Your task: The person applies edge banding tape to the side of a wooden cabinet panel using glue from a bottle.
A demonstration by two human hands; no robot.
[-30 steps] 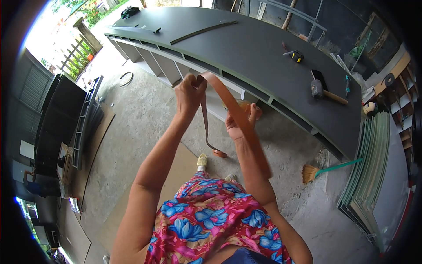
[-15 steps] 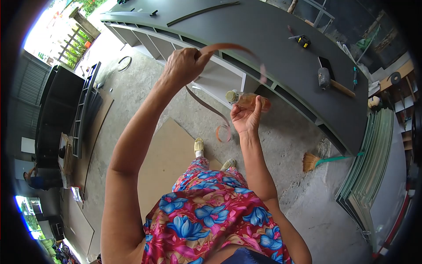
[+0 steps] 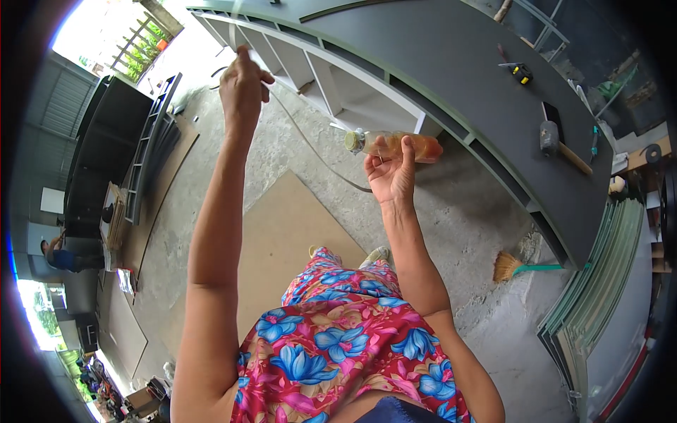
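I have the right grip [image 3: 392, 169] curled firmly around the bottle [image 3: 424, 148], its cap pointing leftward. My left grip [image 3: 242, 88], ahead and left of it, is closed on the strip [image 3: 310, 146], which trails down toward the right wrist. Beyond both stands the grey cabinet [image 3: 458, 70].

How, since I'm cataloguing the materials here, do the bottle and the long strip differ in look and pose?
The bottle is stout and fairly straight; the strip is thin, long and curved. The bottle looks orange towards its base; the strip's visible lower stretch looks dull brown-grey. The bottle lies sideways in the right hand; the strip trails down from the left hand.
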